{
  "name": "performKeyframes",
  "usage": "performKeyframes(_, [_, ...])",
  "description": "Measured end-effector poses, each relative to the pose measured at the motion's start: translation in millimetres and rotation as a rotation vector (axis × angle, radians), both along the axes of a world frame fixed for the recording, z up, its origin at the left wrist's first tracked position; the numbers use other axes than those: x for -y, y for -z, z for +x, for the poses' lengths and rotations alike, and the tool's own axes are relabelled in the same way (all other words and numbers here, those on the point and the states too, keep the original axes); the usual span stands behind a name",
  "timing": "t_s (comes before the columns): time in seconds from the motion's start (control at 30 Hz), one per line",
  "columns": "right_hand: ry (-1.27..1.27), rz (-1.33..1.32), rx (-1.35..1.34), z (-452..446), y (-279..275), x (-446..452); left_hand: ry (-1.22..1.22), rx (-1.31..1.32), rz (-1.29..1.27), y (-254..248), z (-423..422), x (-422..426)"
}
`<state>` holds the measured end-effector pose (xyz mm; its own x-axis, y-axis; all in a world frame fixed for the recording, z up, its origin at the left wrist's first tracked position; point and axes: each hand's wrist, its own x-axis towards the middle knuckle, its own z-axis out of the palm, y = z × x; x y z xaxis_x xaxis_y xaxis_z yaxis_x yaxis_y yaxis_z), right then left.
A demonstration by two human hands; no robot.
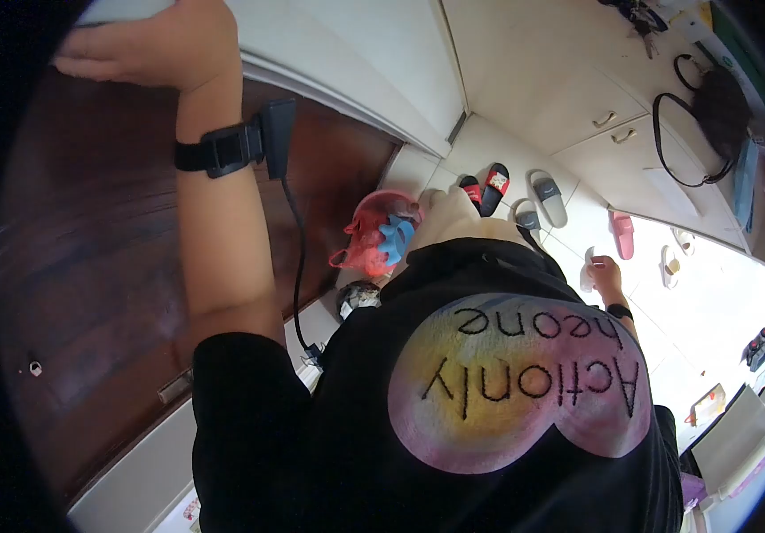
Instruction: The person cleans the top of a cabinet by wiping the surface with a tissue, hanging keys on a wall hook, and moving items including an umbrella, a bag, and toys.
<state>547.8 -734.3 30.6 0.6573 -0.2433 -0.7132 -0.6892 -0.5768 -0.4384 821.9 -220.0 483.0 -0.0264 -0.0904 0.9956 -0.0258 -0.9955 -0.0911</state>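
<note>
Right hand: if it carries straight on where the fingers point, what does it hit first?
Probably the pale, slipper-like item just past the right hand in the image, or else the tiled floor. Height above the floor is unclear.

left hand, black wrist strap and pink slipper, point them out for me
Left hand (pixel 150 49): head view, on the back of the hand
Black wrist strap (pixel 226 151): head view, on its buckle
Pink slipper (pixel 624 243): head view, on its sole
</note>
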Motion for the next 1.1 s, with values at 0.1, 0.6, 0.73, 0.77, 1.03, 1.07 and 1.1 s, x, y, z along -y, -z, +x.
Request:
performKeyframes(0.1, [0.009, -0.001, 0.018, -7, 5, 3, 0.001, 0.021, 0.012, -2, 1, 1])
performKeyframes(0.6, [0.099, -0.122, -0.110, -83, -29, 8, -0.028, -0.316, -0.028, -4, 16, -53])
performKeyframes(0.73, [0.094, -0.099, -0.114, -85, -28, 15, -0.028, -0.281, -0.025, -3, 18, -54])
performKeyframes(0.77, [0.094, -0.101, -0.112, -82, -25, 18, -0.064, -0.275, -0.035, -2, 19, -56])
performKeyframes(1.03, [0.207, -0.016, -0.023, -64, -11, 26, 0.001, -0.278, -0.043, -2, 7, -33])
performKeyframes(1.07, [0.203, 0.001, 0.001, -65, -15, 23, -0.076, -0.258, -0.026, -2, 4, -37])
performKeyframes(1.1, [0.205, -0.004, 0.007, -66, -19, 21, -0.073, -0.253, -0.032, -2, 2, -36])
